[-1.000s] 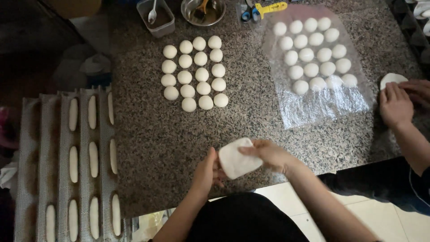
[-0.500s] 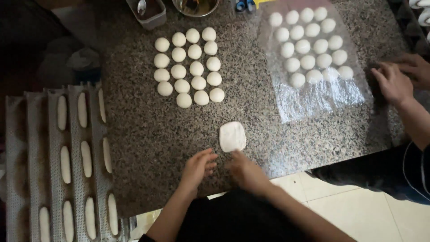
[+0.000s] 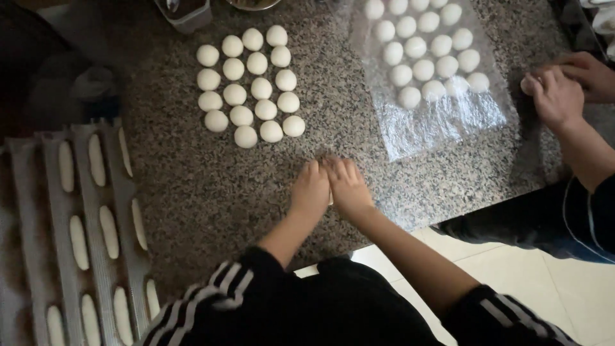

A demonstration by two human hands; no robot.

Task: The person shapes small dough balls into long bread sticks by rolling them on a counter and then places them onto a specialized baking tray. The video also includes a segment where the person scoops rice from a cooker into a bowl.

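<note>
Two hands, the left hand (image 3: 310, 190) and right hand (image 3: 349, 186), are pressing side by side, fingers flat and together, on a dough piece (image 3: 330, 198) at the near edge of the granite counter (image 3: 192, 186), which is showing only as a pale sliver between them. Beyond them, a block of dough balls (image 3: 248, 86) is sitting bare on the stone while more balls are lying under a clear plastic sheet (image 3: 442, 122). A co-worker's hands (image 3: 560, 90) are covering another piece at right, and a fluted tray (image 3: 38, 256) of long loaves is running off the left edge.

White dough balls (image 3: 248, 83) on speckled grey-brown granite counter (image 3: 211, 186).
</note>
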